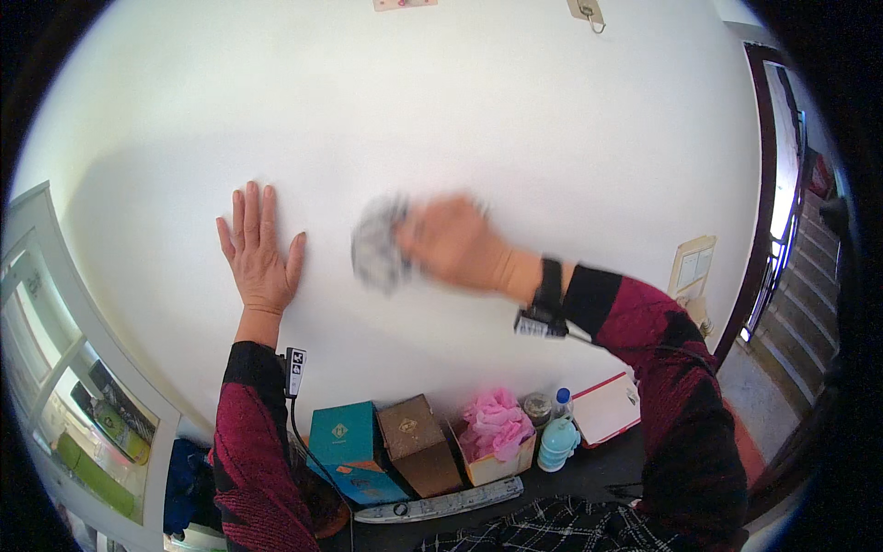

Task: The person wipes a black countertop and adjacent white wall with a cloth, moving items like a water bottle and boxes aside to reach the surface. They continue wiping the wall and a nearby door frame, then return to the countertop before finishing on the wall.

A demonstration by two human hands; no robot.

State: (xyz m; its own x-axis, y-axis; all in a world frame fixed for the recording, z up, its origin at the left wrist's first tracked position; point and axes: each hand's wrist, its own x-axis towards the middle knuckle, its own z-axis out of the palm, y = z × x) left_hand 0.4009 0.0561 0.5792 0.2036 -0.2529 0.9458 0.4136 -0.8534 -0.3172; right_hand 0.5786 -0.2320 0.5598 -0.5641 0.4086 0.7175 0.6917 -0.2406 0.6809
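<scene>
My left hand point(261, 252) lies flat against the white wall point(441, 103), its fingers spread and pointing up, holding nothing. To its right, my right hand point(459, 241) grips a grey-and-white cloth point(379, 245) at the wall's surface. Both the hand and the cloth are blurred, so the cloth's exact kind cannot be made out. A black strap with a small device point(541, 321) sits on my right wrist. Another small device point(295, 372) with a cable is at my left cuff.
Along the wall's foot, a dark tabletop point(476, 528) bears a teal box point(345, 435), a brown box point(417, 441), a pink plastic bag point(500, 422) in a carton, a light-blue bottle point(557, 445) and a clipboard point(607, 407). A metal hook point(590, 15), wall switch point(693, 265) and glazed cabinet point(96, 345) surround them.
</scene>
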